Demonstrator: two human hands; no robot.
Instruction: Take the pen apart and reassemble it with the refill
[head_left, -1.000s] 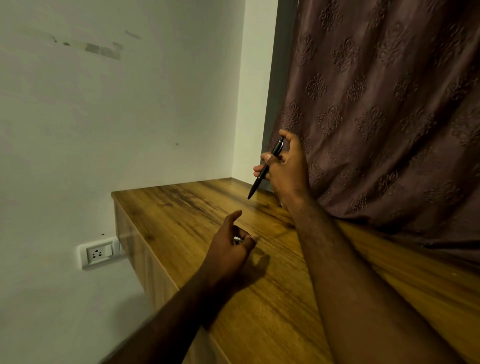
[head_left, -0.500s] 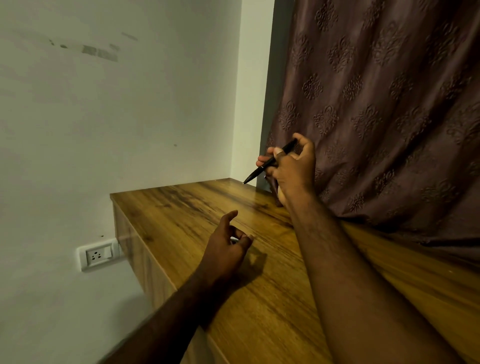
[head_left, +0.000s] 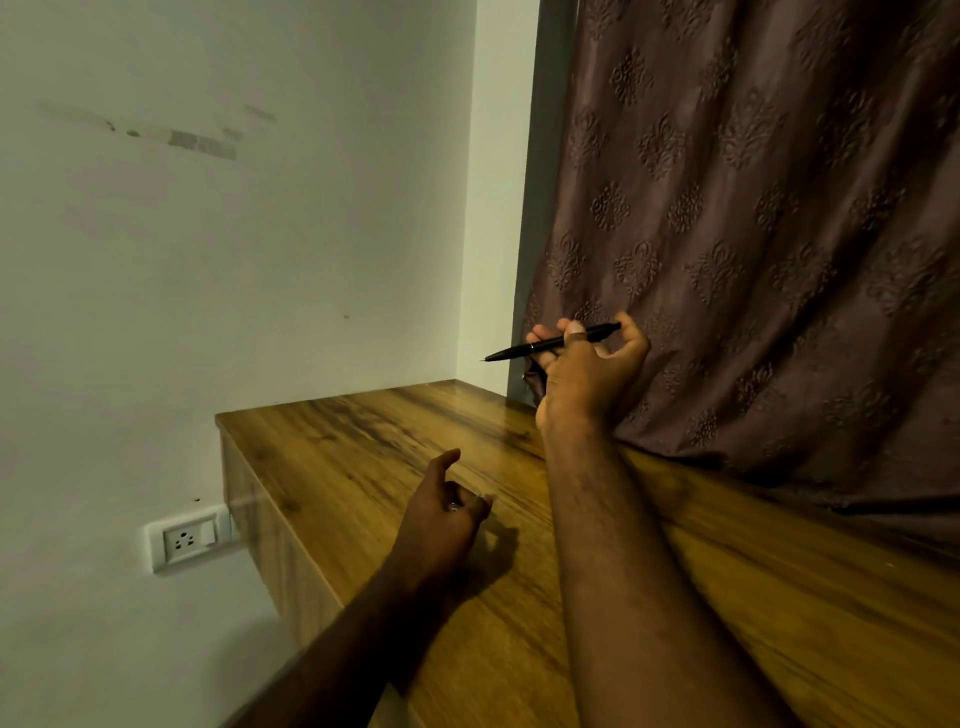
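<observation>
Gripping pen (head_left: 514, 352), apparently whole: right hand (head_left: 587, 382)

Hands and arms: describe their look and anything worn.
The left arm and right arm are bare, no sleeves in view. No watch, bracelet or glove shows on the left hand or right hand. A small glint on the left hand may be a ring; cannot tell.
</observation>
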